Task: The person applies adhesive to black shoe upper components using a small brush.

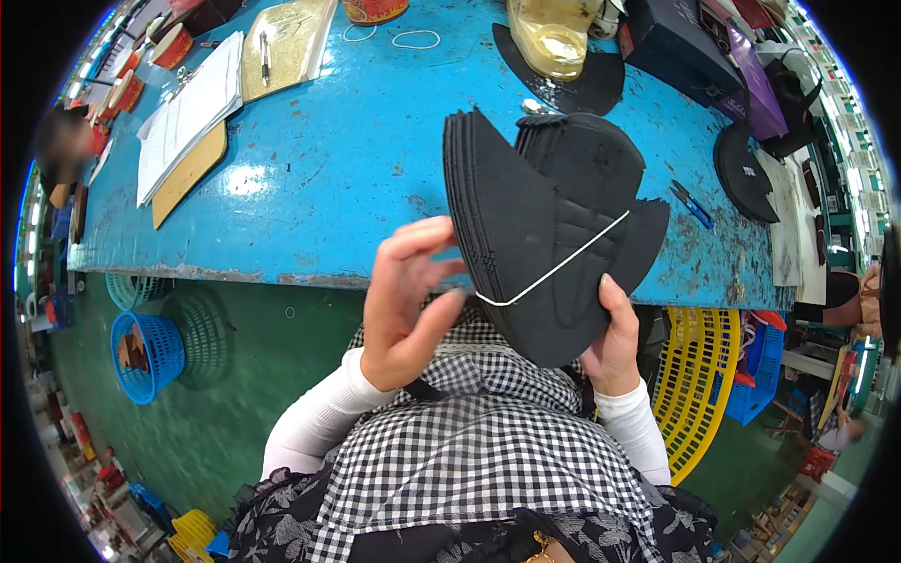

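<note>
A stack of black fabric shoe-upper pieces [526, 220] is held up in front of me at the table's near edge. A thin white elastic band [554, 270] runs slantwise across its face. My right hand [615, 338] grips the stack at its lower right, thumb on the front and fingers mostly hidden behind. At the stack's left edge is my left hand [408, 300], fingers apart and curved. Its thumb tip comes close to where the band wraps round the edge; whether they touch I cannot tell. Behind the stack another black bundle [591, 145] rests on the blue table [310, 188].
Blue-handled thread snips [692, 205] and a black curved piece [746, 174] lie to the right. Loose white bands [416, 39], papers [192, 113] and a pen [265, 58] lie at the back. Below the table stand a blue basket [155, 361] and a yellow basket [694, 394].
</note>
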Tool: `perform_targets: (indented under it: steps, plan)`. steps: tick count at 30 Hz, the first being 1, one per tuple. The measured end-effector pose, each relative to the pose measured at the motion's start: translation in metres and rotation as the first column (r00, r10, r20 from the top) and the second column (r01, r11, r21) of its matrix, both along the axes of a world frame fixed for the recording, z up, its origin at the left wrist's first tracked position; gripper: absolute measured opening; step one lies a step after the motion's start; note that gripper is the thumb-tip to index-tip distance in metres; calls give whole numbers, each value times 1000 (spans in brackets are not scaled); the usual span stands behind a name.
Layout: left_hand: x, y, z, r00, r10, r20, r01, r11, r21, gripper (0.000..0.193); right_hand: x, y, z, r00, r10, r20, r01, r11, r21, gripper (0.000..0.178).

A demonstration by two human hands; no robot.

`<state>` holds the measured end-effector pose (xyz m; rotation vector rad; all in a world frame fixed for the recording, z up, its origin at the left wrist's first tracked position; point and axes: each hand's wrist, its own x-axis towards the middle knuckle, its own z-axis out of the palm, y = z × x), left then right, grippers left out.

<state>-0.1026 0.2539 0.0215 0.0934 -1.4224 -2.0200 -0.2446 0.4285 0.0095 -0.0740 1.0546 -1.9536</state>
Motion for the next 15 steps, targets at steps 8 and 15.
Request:
perform_targets:
  steps: [8, 15]
  plan:
    - [-3, -3, 9, 925, 376, -48, -290, 619, -730, 31, 3, -14, 7, 988, 30, 154, -29, 1000, -12, 46]
    - [-2, -11, 15, 924, 375, 78, -197, 640, -743, 21, -7, -6, -4, 991, 72, 111, -75, 997, 22, 46]
